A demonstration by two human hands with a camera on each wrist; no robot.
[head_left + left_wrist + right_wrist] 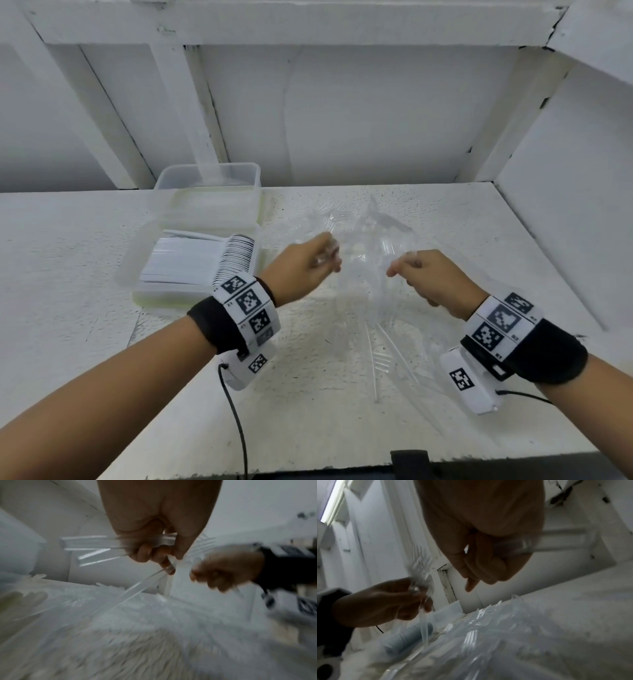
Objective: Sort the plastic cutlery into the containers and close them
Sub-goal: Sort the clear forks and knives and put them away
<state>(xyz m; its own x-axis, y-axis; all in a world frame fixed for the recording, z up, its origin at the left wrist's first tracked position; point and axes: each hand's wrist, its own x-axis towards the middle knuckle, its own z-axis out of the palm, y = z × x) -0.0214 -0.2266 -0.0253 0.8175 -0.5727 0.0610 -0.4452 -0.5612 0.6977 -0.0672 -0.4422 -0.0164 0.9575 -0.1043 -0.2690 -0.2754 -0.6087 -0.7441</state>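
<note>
Left hand [301,265] gripping clear forks [96,547], tines visible only in right wrist view, right hand [430,279] clutching clear cutlery [524,546], loose pile [383,342] beneath, spoon-filled container [191,260] left, bare table [68,274] beyond it

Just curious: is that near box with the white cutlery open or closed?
Open. The near container has no lid on; its stacked white cutlery shows uncovered.

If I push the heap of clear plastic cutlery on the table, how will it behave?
The clear cutlery heap probably slides and scatters: its pieces lie loose and crisscrossed. They look thin and light, so likely little resistance. The smooth handles in the left hand may slip.
</note>
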